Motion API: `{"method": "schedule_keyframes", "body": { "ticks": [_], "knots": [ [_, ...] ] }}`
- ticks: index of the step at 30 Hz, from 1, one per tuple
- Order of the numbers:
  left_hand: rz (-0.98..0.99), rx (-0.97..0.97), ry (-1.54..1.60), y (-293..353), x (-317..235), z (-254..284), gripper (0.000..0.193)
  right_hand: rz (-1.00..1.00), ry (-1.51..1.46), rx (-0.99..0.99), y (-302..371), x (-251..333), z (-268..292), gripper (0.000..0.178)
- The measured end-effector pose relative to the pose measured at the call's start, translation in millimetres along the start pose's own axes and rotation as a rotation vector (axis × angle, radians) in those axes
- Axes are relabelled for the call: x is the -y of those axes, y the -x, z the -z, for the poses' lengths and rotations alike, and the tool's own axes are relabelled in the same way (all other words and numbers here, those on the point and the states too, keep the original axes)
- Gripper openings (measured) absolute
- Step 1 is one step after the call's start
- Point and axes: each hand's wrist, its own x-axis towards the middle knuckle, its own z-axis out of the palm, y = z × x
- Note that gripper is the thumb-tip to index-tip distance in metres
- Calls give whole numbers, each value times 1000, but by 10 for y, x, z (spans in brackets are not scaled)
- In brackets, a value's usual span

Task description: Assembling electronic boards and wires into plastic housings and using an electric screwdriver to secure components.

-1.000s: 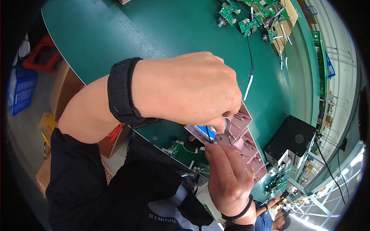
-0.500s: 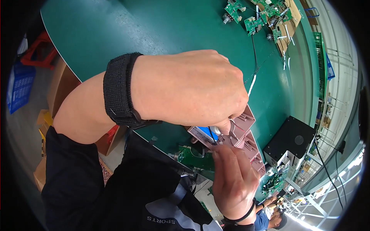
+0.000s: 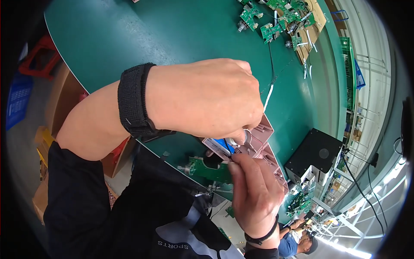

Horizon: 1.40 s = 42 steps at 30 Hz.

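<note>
My left hand (image 3: 211,95), with a black strap at the wrist, reaches over a pink plastic housing (image 3: 264,124). Its fingers curl down out of sight, and the thumb presses near thin white wires and a white part inside. A blue block (image 3: 225,146) sits in the housing's near end. My right hand (image 3: 258,185) comes in from below, thumb and forefinger pinched on a black wire (image 3: 228,149) beside the block. Just left of those fingertips is a green circuit board (image 3: 202,170) with a rounded cutout, close to the table edge.
The green table (image 3: 172,39) curves away on the left. At the far right lie several circuit boards (image 3: 271,32) with wires on a cardboard sheet. A black box (image 3: 314,153) stands to the right, near more boards (image 3: 302,200). Another person (image 3: 297,241) sits at lower right. Cardboard boxes (image 3: 64,101) stand at left.
The view has shifted slightly, so the table things appear further left. Both hands stay at the housing in nearly the same pose, the right fingertips still at the black wire.
</note>
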Motion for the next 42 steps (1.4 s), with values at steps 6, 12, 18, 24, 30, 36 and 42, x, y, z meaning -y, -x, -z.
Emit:
{"method": "schedule_keyframes", "body": {
  "ticks": [6, 12, 18, 24, 30, 36, 42],
  "knots": [
    [-4, 3, -1, 7, 27, 6, 23, 37, -18, 57, -64, -30, -74, 26],
    [21, 17, 28, -18, 47, -5, 24, 85, 87, 85, -33, -78, -72, 27],
    [25, 2, 65, -12, 65, -19, 25, 102, 212, 71, -21, -34, -31, 26],
    [34, 41, 40, 5, 21, 28, 21, 66, 190, 61, -24, -3, -79, 31],
    [-184, -268, -6, -35, 82, -157, 13, 21, 129, 43, -25, -47, -49, 38],
    [-70, -175, -14, -13, 7, -143, 15, 58, 92, 8, -45, -143, 31, 31],
    [-64, -162, -94, -16, -22, -67, 17, 23, 122, 80, -238, -184, 238, 14]
  ]
}}
